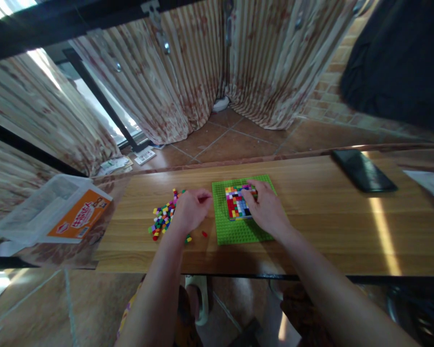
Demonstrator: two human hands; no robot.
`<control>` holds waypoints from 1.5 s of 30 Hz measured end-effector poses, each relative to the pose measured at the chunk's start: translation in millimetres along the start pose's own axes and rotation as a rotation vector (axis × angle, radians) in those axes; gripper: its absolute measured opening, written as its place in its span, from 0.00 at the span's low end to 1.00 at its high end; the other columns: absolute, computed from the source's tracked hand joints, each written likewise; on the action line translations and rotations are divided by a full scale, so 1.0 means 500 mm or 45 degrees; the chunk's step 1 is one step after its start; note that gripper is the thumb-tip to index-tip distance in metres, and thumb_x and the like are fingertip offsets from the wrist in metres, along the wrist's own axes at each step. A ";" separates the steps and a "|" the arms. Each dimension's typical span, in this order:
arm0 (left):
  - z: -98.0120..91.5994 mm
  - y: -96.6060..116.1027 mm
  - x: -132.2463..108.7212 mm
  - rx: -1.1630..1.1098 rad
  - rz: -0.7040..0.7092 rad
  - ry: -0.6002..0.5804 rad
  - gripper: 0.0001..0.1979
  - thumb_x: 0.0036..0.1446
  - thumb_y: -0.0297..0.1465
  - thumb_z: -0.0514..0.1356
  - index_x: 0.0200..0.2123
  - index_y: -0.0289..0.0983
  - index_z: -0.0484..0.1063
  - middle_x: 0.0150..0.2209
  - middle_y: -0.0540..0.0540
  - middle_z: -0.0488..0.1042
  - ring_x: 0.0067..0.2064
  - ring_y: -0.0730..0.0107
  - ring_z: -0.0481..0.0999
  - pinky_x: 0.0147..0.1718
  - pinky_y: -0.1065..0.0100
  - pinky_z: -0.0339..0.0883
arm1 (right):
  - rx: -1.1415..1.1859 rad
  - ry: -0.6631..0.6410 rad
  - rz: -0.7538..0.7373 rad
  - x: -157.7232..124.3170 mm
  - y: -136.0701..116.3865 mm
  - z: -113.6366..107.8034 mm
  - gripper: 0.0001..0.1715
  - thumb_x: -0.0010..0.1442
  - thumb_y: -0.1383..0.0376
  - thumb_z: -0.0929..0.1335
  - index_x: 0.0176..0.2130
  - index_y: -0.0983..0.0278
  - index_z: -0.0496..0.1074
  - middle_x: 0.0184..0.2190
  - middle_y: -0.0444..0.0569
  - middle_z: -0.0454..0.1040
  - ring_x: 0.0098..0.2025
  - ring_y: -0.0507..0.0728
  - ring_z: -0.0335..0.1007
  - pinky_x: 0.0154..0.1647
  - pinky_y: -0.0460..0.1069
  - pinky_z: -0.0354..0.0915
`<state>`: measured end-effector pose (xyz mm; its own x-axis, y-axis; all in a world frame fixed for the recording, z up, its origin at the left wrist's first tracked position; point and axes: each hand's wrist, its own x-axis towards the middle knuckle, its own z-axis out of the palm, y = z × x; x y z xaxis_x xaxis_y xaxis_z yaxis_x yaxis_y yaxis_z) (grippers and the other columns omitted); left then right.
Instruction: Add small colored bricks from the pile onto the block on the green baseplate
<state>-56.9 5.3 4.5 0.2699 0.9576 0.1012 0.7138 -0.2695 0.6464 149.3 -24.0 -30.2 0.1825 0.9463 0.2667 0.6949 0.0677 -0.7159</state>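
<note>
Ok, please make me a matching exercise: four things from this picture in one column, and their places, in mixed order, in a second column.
Things:
1. green baseplate
2. loose bricks
3. black phone
4. box with orange label

Places:
a. toward the right end of the table, near its far edge
b. partly under the right hand
c. beyond the table's left end
d. just left of the left hand

Pairs: 1-b, 2-d, 3-a, 4-c.

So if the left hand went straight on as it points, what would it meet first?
Probably the left edge of the green baseplate, just beyond the left hand; depth is unclear.
</note>
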 end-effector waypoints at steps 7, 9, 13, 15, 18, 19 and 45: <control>0.019 0.035 -0.006 -0.247 0.132 0.006 0.08 0.58 0.28 0.59 0.31 0.37 0.78 0.30 0.49 0.80 0.33 0.70 0.77 0.37 0.69 0.70 | -0.013 -0.023 0.004 0.003 0.000 -0.001 0.24 0.63 0.56 0.62 0.52 0.67 0.71 0.48 0.62 0.74 0.51 0.67 0.69 0.56 0.62 0.65; 0.031 0.041 -0.007 -0.257 0.155 0.012 0.08 0.58 0.27 0.59 0.31 0.37 0.78 0.32 0.48 0.81 0.34 0.70 0.78 0.39 0.69 0.71 | -0.011 -0.025 0.001 0.003 0.002 -0.001 0.24 0.63 0.56 0.62 0.52 0.67 0.71 0.48 0.62 0.74 0.51 0.66 0.70 0.56 0.62 0.65; 0.057 0.037 -0.006 -0.246 0.178 0.040 0.07 0.58 0.28 0.60 0.32 0.39 0.79 0.34 0.47 0.81 0.37 0.67 0.79 0.42 0.66 0.72 | 0.000 -0.026 -0.020 0.003 0.004 0.001 0.23 0.64 0.56 0.62 0.52 0.66 0.71 0.49 0.61 0.74 0.51 0.66 0.70 0.56 0.62 0.65; 0.065 0.034 -0.004 -0.236 0.195 0.068 0.06 0.58 0.29 0.61 0.32 0.39 0.80 0.34 0.47 0.81 0.38 0.67 0.79 0.43 0.66 0.71 | -0.003 -0.022 -0.019 0.002 0.004 0.001 0.23 0.64 0.56 0.62 0.52 0.67 0.71 0.49 0.62 0.74 0.52 0.66 0.70 0.56 0.62 0.65; 0.072 0.034 -0.002 -0.225 0.207 0.106 0.06 0.57 0.28 0.62 0.32 0.39 0.79 0.34 0.47 0.81 0.37 0.68 0.78 0.43 0.65 0.71 | -0.011 -0.018 -0.017 0.001 0.003 0.001 0.23 0.64 0.56 0.62 0.52 0.67 0.71 0.48 0.62 0.74 0.52 0.66 0.69 0.56 0.62 0.65; 0.074 0.034 -0.002 -0.225 0.200 0.115 0.05 0.57 0.27 0.62 0.32 0.39 0.79 0.33 0.48 0.80 0.37 0.68 0.78 0.43 0.66 0.71 | -0.010 -0.015 -0.019 0.001 0.003 0.002 0.23 0.64 0.56 0.62 0.52 0.66 0.71 0.48 0.62 0.74 0.52 0.66 0.69 0.56 0.62 0.65; 0.085 0.043 0.000 -0.212 0.041 0.129 0.05 0.54 0.24 0.61 0.28 0.37 0.76 0.29 0.50 0.79 0.32 0.70 0.76 0.38 0.68 0.69 | -0.061 0.027 -0.005 -0.014 -0.018 0.024 0.26 0.58 0.55 0.67 0.53 0.62 0.70 0.51 0.60 0.72 0.53 0.69 0.67 0.52 0.65 0.64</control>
<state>-14.3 -5.0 -14.0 0.2188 0.9563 0.1940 0.5865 -0.2878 0.7571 133.5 -27.4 -33.6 0.1937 0.9393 0.2833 0.7282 0.0559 -0.6831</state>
